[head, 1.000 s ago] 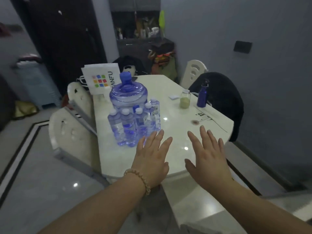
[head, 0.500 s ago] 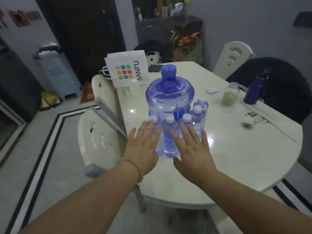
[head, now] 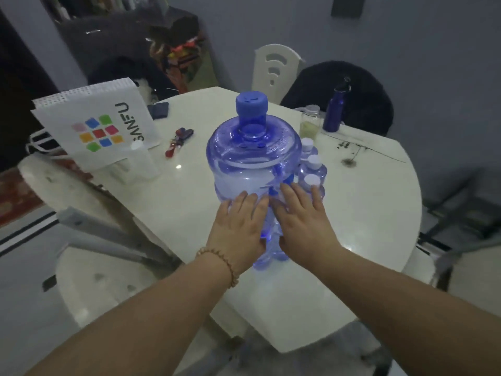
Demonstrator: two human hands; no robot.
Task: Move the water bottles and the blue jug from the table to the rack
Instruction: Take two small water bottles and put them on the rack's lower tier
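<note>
Far left on the table (head: 366, 213) stands a white bag (head: 95, 131) with coloured squares, and a small keyring (head: 177, 141) lies just right of it. Neither belongs to the task.

The jug (head: 253, 161) stands upright near the table's middle with its blue cap on. The small bottles (head: 311, 172) crowd against its near and right sides; three white caps show at its right, and the rest are hidden under the hands. Nothing has left the table yet, and no rack is in view, so the task looks to be at its very first step: reaching in for a first bottle or two.

The left hand (head: 240, 229), a bead bracelet at its wrist, lies palm down over the near bottles with the fingers straight, close together and touching the jug's lower wall. It is flat, not curled round anything. The right hand (head: 302, 223) is just beside it, also palm down, its fingers slightly fanned over the bottle tops and reaching toward the nearest white cap. It grips nothing that I can see. Both forearms run in from the bottom edge and converge on the cluster.

Next, each hand probably needs to curl round one bottle and lift it straight up, so the neighbours do not topple.

Further right stand a glass jar (head: 309, 123) and a dark flask (head: 336, 109).
</note>
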